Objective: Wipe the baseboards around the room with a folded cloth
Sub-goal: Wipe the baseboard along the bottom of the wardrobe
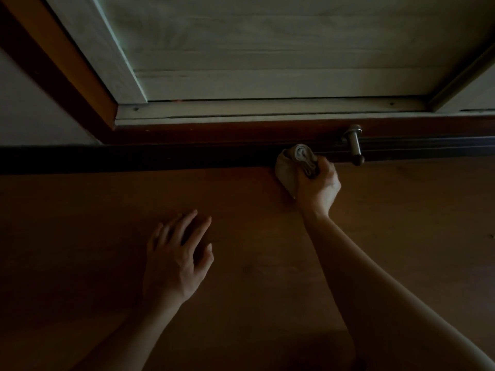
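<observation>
One left hand (175, 261), one right hand (320, 187), one cloth (288, 171), one doorstop (354, 144), one baseboard (160, 159)

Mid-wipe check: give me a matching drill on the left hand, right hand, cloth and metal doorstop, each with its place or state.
1 left hand
2 right hand
3 cloth
4 doorstop

A juts out just right of the cloth
B rests on the floor, fingers spread
C grips the cloth
D against the dark baseboard

Pairs: 1-B, 2-C, 3-D, 4-A
</observation>
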A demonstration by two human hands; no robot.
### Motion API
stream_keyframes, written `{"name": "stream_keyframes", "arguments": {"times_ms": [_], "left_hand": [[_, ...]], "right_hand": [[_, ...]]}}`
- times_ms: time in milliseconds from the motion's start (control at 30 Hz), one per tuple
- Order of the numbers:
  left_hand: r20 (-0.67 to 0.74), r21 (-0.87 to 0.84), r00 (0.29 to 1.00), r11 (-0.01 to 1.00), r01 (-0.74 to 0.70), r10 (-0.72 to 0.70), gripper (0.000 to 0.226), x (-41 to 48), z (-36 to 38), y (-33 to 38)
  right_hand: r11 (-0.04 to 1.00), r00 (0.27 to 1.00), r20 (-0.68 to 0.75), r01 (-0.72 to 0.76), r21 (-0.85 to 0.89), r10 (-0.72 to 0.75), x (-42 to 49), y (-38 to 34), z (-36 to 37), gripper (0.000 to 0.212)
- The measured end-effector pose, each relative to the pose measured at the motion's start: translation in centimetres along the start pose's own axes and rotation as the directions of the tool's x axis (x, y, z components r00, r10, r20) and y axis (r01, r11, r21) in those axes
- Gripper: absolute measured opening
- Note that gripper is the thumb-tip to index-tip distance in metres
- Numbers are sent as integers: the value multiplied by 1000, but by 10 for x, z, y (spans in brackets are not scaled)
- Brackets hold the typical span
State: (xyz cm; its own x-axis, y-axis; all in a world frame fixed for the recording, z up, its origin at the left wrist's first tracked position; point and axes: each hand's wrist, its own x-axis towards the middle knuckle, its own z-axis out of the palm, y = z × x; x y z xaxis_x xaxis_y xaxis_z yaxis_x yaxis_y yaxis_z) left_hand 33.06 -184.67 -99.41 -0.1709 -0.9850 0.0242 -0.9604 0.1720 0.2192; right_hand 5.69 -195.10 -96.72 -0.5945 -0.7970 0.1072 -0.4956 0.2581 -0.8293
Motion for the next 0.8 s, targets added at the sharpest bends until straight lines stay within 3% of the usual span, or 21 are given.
{"name": "stream_keyframes", "arguments": {"times_ms": [167, 367, 533, 700, 800], "left_hand": [[-3, 13, 1000, 1000, 0, 0, 58, 0, 2, -1], [-5, 25, 1000, 1000, 0, 0, 57, 0, 3, -3], [1, 24, 1000, 1000, 3, -3, 56, 0, 5, -5], [-23, -10, 1000, 1000, 14, -14, 55, -1, 2, -3], [-23, -28, 999, 999, 44, -45, 52, 5, 0, 3]], "right_hand": [[996, 996, -48, -80, 26, 81, -2, -1, 1, 18], [979, 977, 117, 189, -74, -179, -26, -28, 32, 15], [989, 994, 18, 107, -98, -106, -32, -28, 33, 15], [968, 953, 180, 250, -21, -242, -60, -60, 67, 21], [976, 957, 195, 217, 13, -215, -63, -65, 71, 34]]}}
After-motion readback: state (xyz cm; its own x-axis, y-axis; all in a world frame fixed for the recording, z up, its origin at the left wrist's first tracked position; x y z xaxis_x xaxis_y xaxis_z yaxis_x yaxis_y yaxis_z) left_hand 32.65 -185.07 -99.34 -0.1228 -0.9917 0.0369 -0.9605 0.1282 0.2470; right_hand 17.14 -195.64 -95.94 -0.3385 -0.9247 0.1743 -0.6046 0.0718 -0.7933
